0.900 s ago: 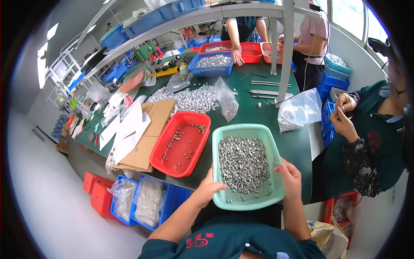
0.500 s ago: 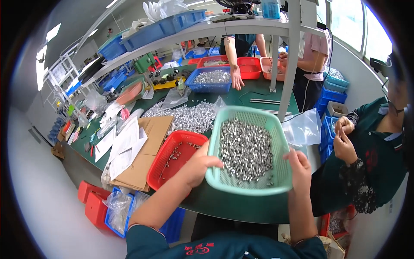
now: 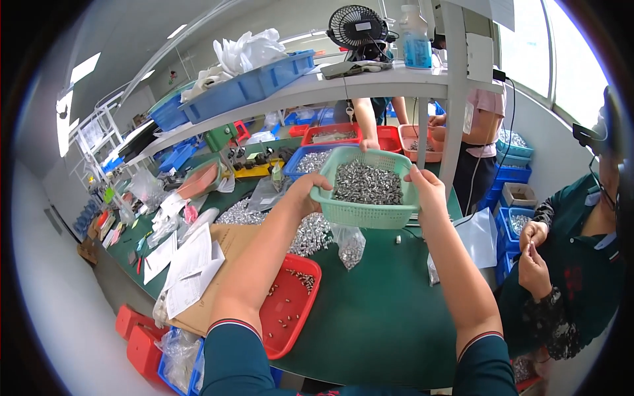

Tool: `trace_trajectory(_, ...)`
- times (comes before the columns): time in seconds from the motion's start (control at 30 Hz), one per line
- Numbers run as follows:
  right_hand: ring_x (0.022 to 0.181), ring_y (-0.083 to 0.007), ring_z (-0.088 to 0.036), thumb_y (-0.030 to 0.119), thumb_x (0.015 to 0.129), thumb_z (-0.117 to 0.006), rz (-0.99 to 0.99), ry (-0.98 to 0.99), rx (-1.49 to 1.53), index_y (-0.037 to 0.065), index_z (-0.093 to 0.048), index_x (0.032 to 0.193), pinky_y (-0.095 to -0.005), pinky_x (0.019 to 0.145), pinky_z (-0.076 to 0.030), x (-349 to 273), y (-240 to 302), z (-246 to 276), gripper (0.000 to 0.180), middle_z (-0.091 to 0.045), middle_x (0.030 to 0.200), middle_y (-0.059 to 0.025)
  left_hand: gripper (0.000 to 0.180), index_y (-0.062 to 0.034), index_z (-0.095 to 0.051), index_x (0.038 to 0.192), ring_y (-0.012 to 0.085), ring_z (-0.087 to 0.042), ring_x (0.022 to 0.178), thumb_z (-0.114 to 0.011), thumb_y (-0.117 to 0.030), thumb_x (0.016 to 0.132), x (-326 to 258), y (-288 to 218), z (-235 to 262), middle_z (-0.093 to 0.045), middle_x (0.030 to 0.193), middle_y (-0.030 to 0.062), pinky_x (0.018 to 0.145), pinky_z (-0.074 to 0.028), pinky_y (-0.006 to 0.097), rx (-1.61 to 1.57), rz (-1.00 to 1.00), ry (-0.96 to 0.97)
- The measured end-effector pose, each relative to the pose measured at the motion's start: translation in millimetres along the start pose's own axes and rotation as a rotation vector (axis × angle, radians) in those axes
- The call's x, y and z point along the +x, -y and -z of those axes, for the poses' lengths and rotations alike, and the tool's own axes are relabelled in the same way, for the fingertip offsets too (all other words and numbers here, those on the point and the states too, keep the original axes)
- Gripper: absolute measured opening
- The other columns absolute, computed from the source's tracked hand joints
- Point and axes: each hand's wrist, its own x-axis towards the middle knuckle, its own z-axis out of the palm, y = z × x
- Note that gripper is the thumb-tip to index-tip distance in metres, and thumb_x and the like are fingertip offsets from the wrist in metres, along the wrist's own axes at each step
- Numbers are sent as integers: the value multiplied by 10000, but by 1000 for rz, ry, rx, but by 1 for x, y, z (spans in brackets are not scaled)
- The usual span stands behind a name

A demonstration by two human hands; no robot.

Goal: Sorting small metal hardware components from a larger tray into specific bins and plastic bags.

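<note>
With both arms stretched forward I hold a light green plastic basket (image 3: 368,214) above the table. Inside it lies a heap of small silvery metal parts (image 3: 370,183). My left hand (image 3: 308,193) grips its left rim, and my right hand (image 3: 429,191) is closed on the right rim. At the far rim is the hand of a person across the table (image 3: 370,142), apparently touching it. A red basket (image 3: 300,315) with a few scattered metal parts sits below my left forearm. Behind my left hand, shiny metal pieces (image 3: 310,236) are piled on the green table (image 3: 370,303).
A clear bag of metal parts (image 3: 350,249) lies under the basket. Overhead runs a white shelf (image 3: 290,92) holding a blue tray (image 3: 251,80), a fan (image 3: 357,26) and a bottle (image 3: 415,39). Cardboard (image 3: 228,247) and papers (image 3: 191,270) lie left. Another person (image 3: 568,264) is close on my right.
Both my hands have carried the green basket forward, away from me and over the table. The person across has brought a hand to its far rim. My view has tilted up.
</note>
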Motion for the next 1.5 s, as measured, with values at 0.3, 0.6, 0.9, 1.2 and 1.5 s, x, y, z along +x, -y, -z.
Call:
trace_trajectory(0.3,761,-88,-533,288,857,-643,12,-156,-73,17,-657,858,-214,695,-412,37,7,-18,272,-615,874,-38,475,-88,-455,1193,339,-543,1022,-600,-311,800,43,-12,-3,-496,1190,120,809,-469,552,-339,-138,113)
trace_trajectory(0.6,866,-127,-589,156,885,-586,313,294,-236,-40,-642,965,-248,768,-452,-112,19,7,219,-624,988,-81,218,-48,-534,982,231,-565,796,-586,-212,848,20,-11,-44,-544,918,77,663,-492,380,-442,-278,-342)
trace_trajectory(0.9,966,-270,-541,91,765,-679,771,-388,-1136,5,-622,723,-329,783,-449,-185,20,132,111,-559,1136,-156,101,-73,-580,962,99,-562,649,-546,-96,870,-98,144,-155,-608,796,25,546,-457,233,-381,-89,-11)
trace_trajectory(1.2,1070,-324,-515,192,706,-714,722,-298,-1362,46,-635,671,-418,872,-391,-142,8,183,170,-613,1091,-116,79,-91,-580,933,69,-541,661,-541,-128,876,-158,226,-168,-593,819,-1,565,-437,212,-215,219,-3)
trace_trajectory(1.5,632,-261,-582,219,734,-674,696,-267,-1459,64,-616,610,-377,663,-407,-147,2,159,207,-588,646,-68,86,-85,-578,933,77,-537,667,-533,-135,879,-156,212,-176,-592,818,3,573,-430,220,-164,137,-6)
